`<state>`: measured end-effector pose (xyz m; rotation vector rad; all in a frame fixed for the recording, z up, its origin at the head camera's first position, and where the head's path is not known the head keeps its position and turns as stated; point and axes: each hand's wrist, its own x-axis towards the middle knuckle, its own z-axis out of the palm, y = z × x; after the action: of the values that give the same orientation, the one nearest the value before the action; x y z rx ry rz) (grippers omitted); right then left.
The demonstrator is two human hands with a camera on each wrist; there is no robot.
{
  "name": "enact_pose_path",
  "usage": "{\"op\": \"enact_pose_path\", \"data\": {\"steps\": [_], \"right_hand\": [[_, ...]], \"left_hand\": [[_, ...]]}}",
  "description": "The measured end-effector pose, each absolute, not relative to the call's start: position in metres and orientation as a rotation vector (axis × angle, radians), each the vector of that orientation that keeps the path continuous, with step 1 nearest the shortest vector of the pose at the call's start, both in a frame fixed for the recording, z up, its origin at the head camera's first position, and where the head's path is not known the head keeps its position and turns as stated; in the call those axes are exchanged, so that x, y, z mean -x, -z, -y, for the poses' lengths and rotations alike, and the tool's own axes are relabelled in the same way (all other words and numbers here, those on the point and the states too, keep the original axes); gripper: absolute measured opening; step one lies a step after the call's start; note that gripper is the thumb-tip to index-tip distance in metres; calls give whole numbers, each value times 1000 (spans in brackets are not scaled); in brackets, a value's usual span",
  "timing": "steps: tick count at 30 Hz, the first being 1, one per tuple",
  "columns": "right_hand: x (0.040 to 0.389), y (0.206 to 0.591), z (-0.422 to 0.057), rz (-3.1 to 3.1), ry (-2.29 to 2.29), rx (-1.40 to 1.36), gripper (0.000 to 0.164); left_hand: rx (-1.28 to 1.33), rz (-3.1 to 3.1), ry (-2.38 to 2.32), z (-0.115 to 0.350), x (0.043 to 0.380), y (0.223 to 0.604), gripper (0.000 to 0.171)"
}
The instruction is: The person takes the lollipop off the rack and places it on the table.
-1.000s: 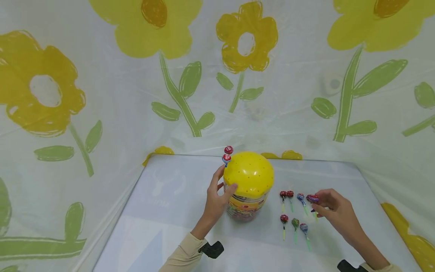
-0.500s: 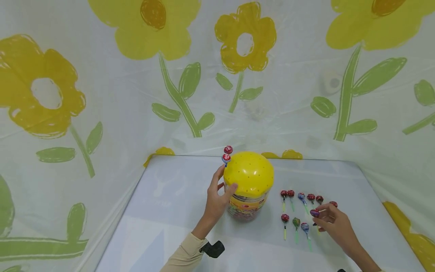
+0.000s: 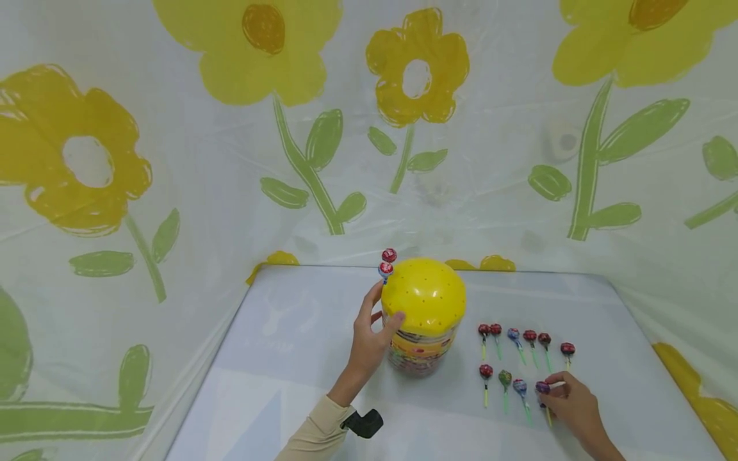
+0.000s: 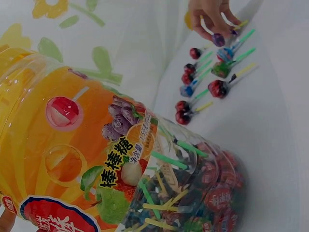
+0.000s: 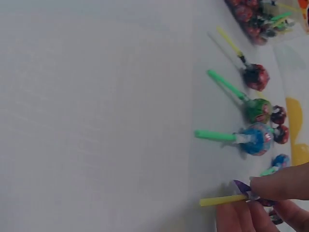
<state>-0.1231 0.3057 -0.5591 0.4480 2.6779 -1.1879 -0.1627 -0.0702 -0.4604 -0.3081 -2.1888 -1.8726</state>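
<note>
My left hand [image 3: 369, 339] grips the clear candy jar [image 3: 418, 355] by its left side, thumb on the dotted yellow lid [image 3: 425, 294]. Two lollipops, one red [image 3: 389, 255] and one blue and red [image 3: 385, 269], stick up above the fingers at the lid's left edge; their sticks are mostly hidden. With thumb and fingers, my right hand [image 3: 573, 403] pinches a purple lollipop [image 3: 542, 387] at the right end of the front row. Its yellow stick [image 5: 222, 200] points toward me, close over the table. A blue lollipop [image 5: 257, 139] lies beside it, apart from the fingers.
The front row also has a red lollipop [image 3: 486, 371] and a green one [image 3: 505, 378]. Behind it, several lollipops form a back row, ending in a red one [image 3: 567, 349] at the right. A flower-printed curtain [image 3: 490, 160] rises behind the white table [image 3: 277, 384].
My right hand has brought the purple lollipop from the back row toward me, to the front row's right end. Back-row lollipops it covered now show. The left hand stays on the jar.
</note>
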Motion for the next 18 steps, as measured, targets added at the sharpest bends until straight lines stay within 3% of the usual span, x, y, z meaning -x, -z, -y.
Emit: {"op": "enact_pose_path", "data": {"steps": [11, 18], "right_hand": [[128, 556, -304, -2744, 1014, -407, 38], [139, 519, -303, -2836, 1041, -232, 39]], "left_hand": [[316, 2180, 1850, 72, 167, 472, 62], [313, 2182, 1857, 71, 166, 470, 63]]}}
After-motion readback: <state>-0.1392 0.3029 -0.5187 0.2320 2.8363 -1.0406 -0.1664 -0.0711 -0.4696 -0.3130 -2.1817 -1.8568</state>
